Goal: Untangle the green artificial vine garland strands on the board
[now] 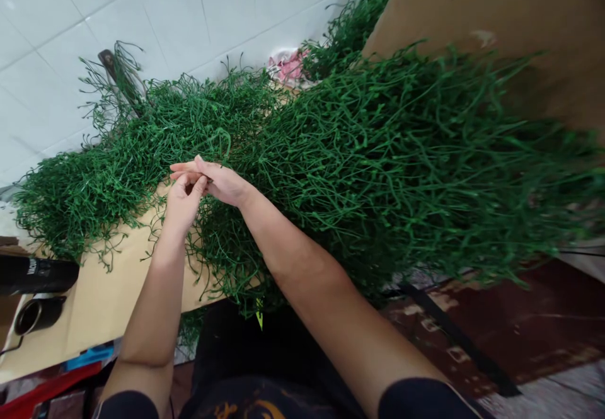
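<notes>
My left hand (182, 200) is closed in a pinch, its thumb and fingertips meeting against the palm side of my right hand (218, 179). What sits in that pinch, if anything, is too small to make out. The right hand's fingers stretch to the left with the thumb raised, and it overlaps the left. Just above, a curled green stem (222, 134) rises beside the right wrist. Both hands are at the near edge of a long heap of thin green plastic-looking stems (368, 148) with small knobbed tips. More stems (137, 135) spread to the left.
Cardboard (113, 299) lies under the stems, and a tall cardboard panel (472, 16) stands back right. A black cylinder (38, 274) and a dark roll (40, 315) are at the left edge. Behind are a pink-and-white cloth (289, 66) and a tiled wall (161, 16).
</notes>
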Demonstrator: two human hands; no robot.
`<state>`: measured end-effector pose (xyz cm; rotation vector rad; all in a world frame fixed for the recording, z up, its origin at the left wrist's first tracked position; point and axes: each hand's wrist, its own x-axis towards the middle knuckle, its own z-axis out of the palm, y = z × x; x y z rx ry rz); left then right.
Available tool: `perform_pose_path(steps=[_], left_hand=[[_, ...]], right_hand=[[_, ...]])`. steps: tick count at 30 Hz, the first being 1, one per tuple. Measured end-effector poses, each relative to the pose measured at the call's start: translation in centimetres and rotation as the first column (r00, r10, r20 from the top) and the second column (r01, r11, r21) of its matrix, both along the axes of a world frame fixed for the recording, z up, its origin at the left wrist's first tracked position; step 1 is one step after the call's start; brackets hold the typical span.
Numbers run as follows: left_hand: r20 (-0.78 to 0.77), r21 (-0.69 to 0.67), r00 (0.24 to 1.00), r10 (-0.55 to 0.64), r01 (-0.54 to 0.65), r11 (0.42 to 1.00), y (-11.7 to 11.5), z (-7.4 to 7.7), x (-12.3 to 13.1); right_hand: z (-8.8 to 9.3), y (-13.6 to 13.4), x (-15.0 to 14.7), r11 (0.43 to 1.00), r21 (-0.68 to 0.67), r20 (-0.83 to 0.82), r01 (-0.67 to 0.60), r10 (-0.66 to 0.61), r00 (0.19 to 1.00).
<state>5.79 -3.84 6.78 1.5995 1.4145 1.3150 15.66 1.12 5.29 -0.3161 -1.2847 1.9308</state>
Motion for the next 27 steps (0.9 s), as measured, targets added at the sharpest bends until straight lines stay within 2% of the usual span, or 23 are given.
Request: perform_pose_path(steps=[6,12,16,19,21,23,27], left_hand=[[-0.03,-0.014,0.999,-0.023,0.023,1.0,-0.3,0.2,0.2],[0.02,-0.038,0.996,0.083,-0.083,0.996,-1.7,1.0,-1.6],[0.063,-0.005,0.991,0.119,-0.119,0.993,-3.5,1.6,-3.6],[0.039,-0.019,0.999,0.032,-0.031,0.999,-6.5,2.4,-6.0],[-0.048,-0.08,0.994,-0.097,0.093,0.992,-9.5,3.3,-8.2],[-0.159,-0.193,0.962,-0.224,0.193,0.962,-13.0,4.2,-10.9],[-0.351,-0.429,0.894,-0.279,0.111,0.896,-20.4,5.4,-16.5]], right_hand=[[0.2,-0.2,0.0,1.0,-0.006,0.047,0.029,-0.029,0.999],[0.5,0.3,0.9,0.99,-0.114,-0.16,0.089,-0.107,0.981],[0.4,0.3,1.2,0.969,-0.215,-0.241,0.12,-0.172,0.955],[0.3,0.3,1.4,0.947,-0.296,-0.31,0.124,-0.218,0.925],[0.3,0.4,1.4,0.937,-0.326,-0.329,0.121,-0.232,0.915],[0.2,0.5,1.4,0.932,-0.335,-0.311,0.135,-0.245,0.918],[-0.1,0.5,1.1,0.955,-0.23,-0.193,0.19,-0.236,0.952]])
